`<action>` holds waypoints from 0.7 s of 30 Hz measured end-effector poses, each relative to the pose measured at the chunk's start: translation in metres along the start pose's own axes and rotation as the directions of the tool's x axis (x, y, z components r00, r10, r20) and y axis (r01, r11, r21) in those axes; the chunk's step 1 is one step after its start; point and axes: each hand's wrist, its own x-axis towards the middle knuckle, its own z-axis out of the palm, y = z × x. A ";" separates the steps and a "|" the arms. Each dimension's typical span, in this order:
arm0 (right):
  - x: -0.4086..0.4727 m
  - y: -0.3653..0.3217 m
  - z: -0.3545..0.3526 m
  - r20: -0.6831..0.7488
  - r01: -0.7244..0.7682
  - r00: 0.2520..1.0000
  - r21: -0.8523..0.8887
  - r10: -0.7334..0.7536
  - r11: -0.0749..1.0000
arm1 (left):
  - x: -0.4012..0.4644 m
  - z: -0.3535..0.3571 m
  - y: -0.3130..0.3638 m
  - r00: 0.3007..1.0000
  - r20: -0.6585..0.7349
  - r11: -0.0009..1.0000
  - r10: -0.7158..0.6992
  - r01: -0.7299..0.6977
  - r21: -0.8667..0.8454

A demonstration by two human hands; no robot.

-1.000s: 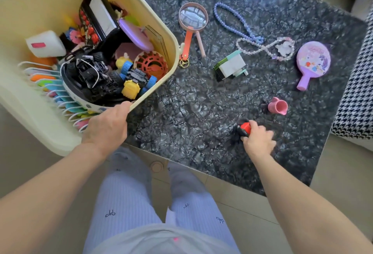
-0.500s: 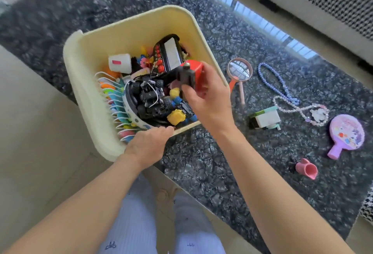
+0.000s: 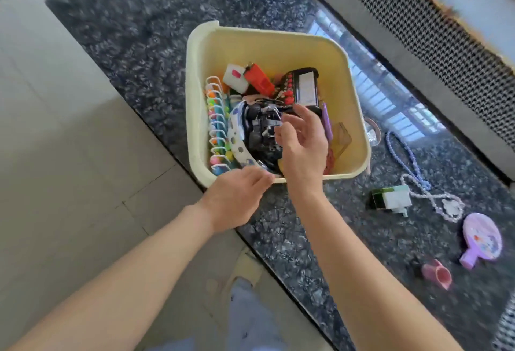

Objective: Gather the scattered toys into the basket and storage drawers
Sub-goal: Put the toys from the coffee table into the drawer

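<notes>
— Hovering over the basket [image 3: 278, 41], right hand [image 3: 302, 138] with fingers loosely spread and nothing in them, palm turned inward above the black toy vehicle [image 3: 260, 124]

— And the left hand [image 3: 237, 197]?

— Resting at the near rim, fingers curved over the edge, thumb side blurred; steadying the basket rather than lifting it, by the look of it

— Red toy [image 3: 257, 80] already in?

— Lying in the far corner beside the white block [image 3: 235, 77], tilted, well apart from both hands

— Left on the dark stone table [image 3: 167, 30], then?

— Green and white block [image 3: 391, 197], bead necklaces [image 3: 404, 152], purple paddle [image 3: 480, 239], pink cup [image 3: 436, 274], all to the right of the basket; a magnifying glass [image 3: 372, 130] partly hidden behind the rim

— Handling?

— Probably all light plastic. Block: stiff, flat sides, best pinched across the white faces. Necklaces: limp and likely to trail or snag, best scooped up bunched, not lifted by one strand. Paddle: easiest by the handle. Cup: small, liable to roll, thumb inside the mouth

— Arm pose?

— Both forearms reaching forward from below, right wrist bent slightly back over the toys, left wrist low at the table edge
</notes>
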 end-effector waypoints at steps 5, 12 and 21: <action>-0.117 0.042 0.042 0.102 0.248 0.965 -0.062 -0.241 0.967 | -0.128 -0.022 -0.015 0.920 -0.228 0.947 -0.319 0.320 -0.035; -0.217 0.203 0.117 0.335 -0.119 0.870 -0.569 0.361 0.814 | -0.274 0.027 -0.033 0.775 0.006 0.771 -0.632 0.629 -0.101; -0.273 0.450 0.146 0.169 -0.254 0.546 -0.900 0.820 0.354 | -0.407 0.186 -0.036 0.606 0.128 0.577 -0.785 0.791 -0.202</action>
